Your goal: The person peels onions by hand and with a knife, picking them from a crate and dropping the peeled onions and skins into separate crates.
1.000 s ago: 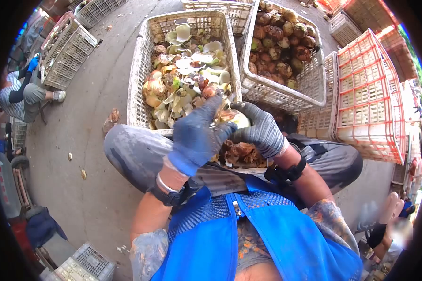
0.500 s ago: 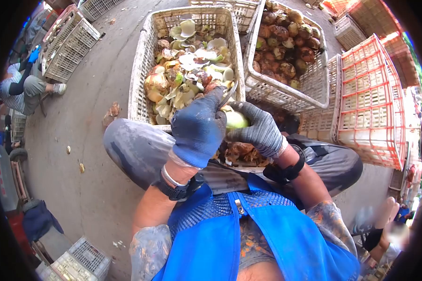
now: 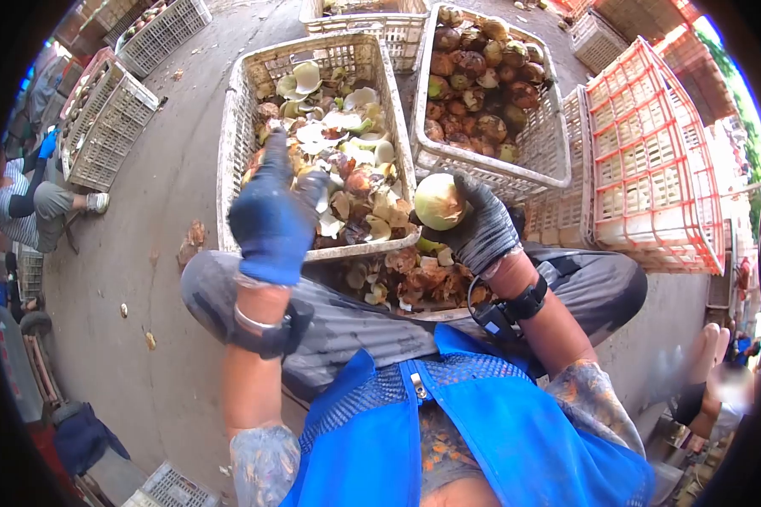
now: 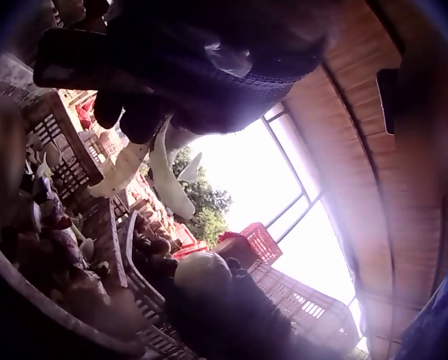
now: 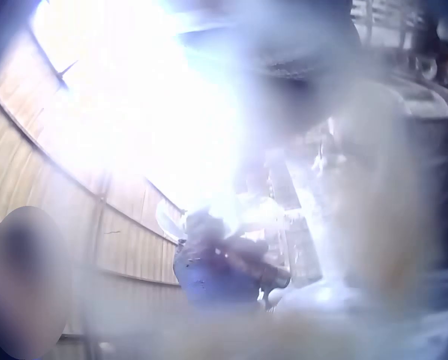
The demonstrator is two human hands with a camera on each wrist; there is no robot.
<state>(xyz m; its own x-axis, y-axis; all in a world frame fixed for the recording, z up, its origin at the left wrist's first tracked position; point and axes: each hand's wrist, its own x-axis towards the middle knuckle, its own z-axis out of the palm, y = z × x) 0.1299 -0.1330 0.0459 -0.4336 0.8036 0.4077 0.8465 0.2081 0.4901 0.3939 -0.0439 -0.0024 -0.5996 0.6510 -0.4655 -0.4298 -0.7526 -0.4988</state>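
In the head view my right hand (image 3: 489, 226), in a grey-striped glove, grips a pale, peeled onion (image 3: 440, 201) over the near crate's right corner. The left wrist view also shows this onion (image 4: 203, 271). My left hand (image 3: 272, 215), in a blue glove with dark fingers, is over the left side of the peel crate (image 3: 231, 182). Pale strips of onion peel (image 4: 169, 176) hang at its curled fingers in the left wrist view. Layers of onion skin (image 3: 338, 135) fill much of that crate. The right wrist view is mostly glare and blur.
A second crate (image 3: 558, 139) of unpeeled onions (image 3: 482, 84) stands to the right. Stacked crates with red netting (image 3: 651, 160) rise beyond it. Brown skins (image 3: 431, 275) lie between my knees. Another person (image 3: 38, 194) sits by crates at far left.
My hands have parted: the left has moved away left over the peel crate, and the right has rotated, still gripping the onion. The curved blade seen beside the left hand earlier no longer shows.
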